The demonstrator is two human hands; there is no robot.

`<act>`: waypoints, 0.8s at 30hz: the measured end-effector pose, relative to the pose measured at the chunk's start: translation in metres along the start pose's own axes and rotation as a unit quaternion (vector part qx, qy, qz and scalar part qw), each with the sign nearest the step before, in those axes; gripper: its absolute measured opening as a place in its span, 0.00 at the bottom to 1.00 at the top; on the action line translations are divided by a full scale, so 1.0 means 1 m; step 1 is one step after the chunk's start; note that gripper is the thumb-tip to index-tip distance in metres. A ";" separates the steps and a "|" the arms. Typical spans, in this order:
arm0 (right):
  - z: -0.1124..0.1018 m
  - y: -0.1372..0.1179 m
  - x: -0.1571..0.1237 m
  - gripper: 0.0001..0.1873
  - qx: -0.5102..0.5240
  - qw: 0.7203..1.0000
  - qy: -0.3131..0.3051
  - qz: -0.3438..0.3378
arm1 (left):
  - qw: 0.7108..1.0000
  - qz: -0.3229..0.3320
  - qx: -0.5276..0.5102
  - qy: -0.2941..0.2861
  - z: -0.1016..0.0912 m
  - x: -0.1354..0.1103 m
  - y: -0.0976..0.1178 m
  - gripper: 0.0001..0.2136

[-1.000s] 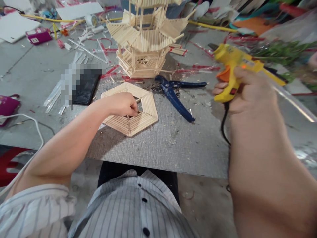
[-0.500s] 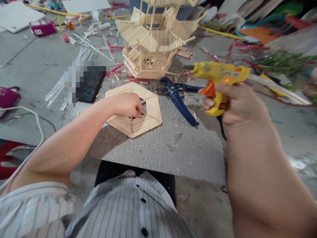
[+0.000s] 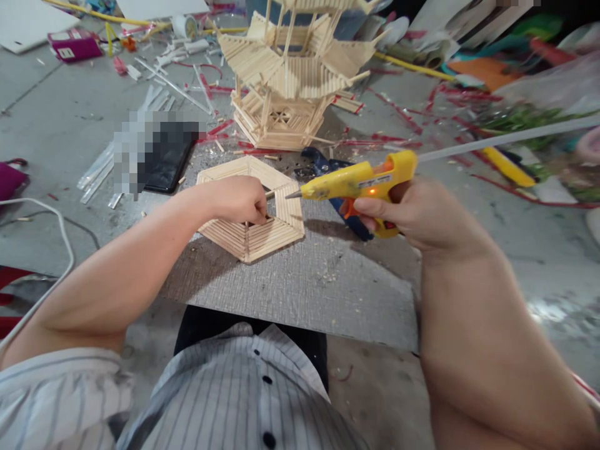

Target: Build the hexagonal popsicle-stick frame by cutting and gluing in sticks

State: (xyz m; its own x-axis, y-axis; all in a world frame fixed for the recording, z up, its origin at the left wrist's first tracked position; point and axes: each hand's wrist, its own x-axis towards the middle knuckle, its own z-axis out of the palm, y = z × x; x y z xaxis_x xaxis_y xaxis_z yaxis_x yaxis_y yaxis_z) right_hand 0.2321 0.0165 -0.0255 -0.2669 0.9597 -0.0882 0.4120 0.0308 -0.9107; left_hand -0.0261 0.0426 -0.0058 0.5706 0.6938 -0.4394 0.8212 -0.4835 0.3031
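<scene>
My left hand (image 3: 241, 199) is closed in a pinch on a small wooden stick at the central opening of a flat hexagonal stick panel (image 3: 276, 234). The panel lies on a grey textured mat (image 3: 304, 281). My right hand (image 3: 412, 212) grips a yellow glue gun (image 3: 360, 181) with an orange trigger. The gun's metal nozzle points left and sits just beside my left fingertips and the stick. A clear glue stick juts out of the back of the gun to the right.
A tall pagoda model of wooden sticks (image 3: 290, 69) stands behind the panel. Blue pliers (image 3: 323, 165) lie partly hidden behind the glue gun. A black phone (image 3: 169, 156) lies to the left. Glue sticks, red strips and scraps litter the floor. A white cable (image 3: 47, 250) runs at left.
My right hand has swung the glue gun down and left, from raised at the right until its nozzle is beside my left fingers. The left hand has stayed on the panel.
</scene>
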 end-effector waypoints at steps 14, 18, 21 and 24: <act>0.013 -0.013 -0.004 0.17 -0.080 0.994 -0.036 -0.062 | 1.000 -0.004 0.007 0.000 -0.001 0.000 0.000 0.13; 0.013 -0.011 -0.004 0.14 -0.090 0.992 -0.044 -0.081 | 1.000 -0.001 0.004 0.002 0.000 0.000 0.000 0.13; 0.013 -0.012 -0.005 0.13 -0.095 0.991 -0.047 -0.080 | 1.000 0.002 0.006 0.002 0.000 0.000 0.000 0.13; 0.014 -0.014 -0.005 0.13 -0.095 0.991 -0.052 -0.084 | 1.000 0.003 0.008 0.003 0.000 0.000 0.000 0.13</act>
State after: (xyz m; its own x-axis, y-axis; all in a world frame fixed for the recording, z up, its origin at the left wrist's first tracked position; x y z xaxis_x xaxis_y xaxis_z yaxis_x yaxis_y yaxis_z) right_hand 0.2150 0.0072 -0.0180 -0.4306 0.9025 0.0087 0.5074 0.2500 -0.8247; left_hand -0.0261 0.0427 -0.0056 0.5749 0.6946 -0.4324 0.8181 -0.4953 0.2922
